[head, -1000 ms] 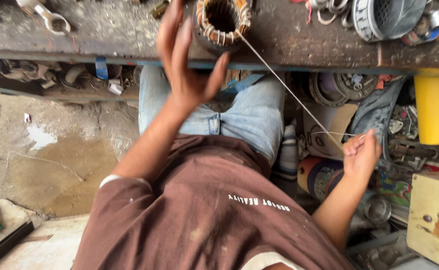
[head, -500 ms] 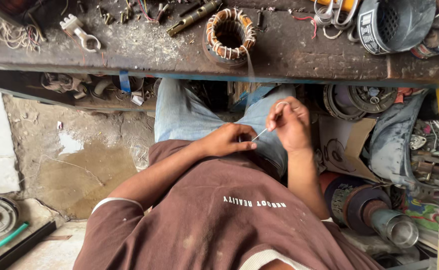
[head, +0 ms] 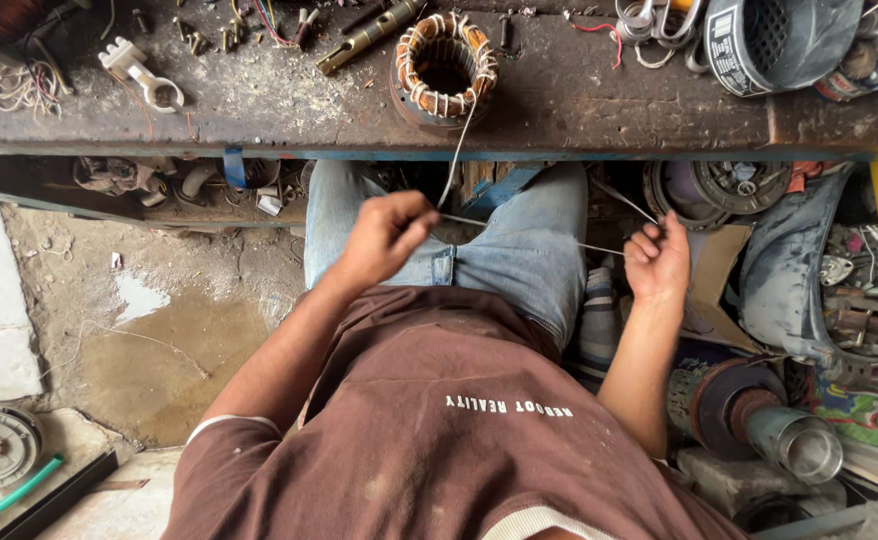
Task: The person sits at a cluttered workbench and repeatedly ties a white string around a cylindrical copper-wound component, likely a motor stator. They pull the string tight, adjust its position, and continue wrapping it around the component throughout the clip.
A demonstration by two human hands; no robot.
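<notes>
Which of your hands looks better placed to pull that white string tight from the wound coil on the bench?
Probably the left hand. It pinches the string on the stretch that runs straight up to the coil on the bench. The right hand holds the string's farther part out to the side.

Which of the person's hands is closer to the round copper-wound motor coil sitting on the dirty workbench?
The left hand. It pinches the white thread just below the round copper-wound motor coil. The right hand is farther off to the right, over the lap, holding the thread's other end.
</notes>
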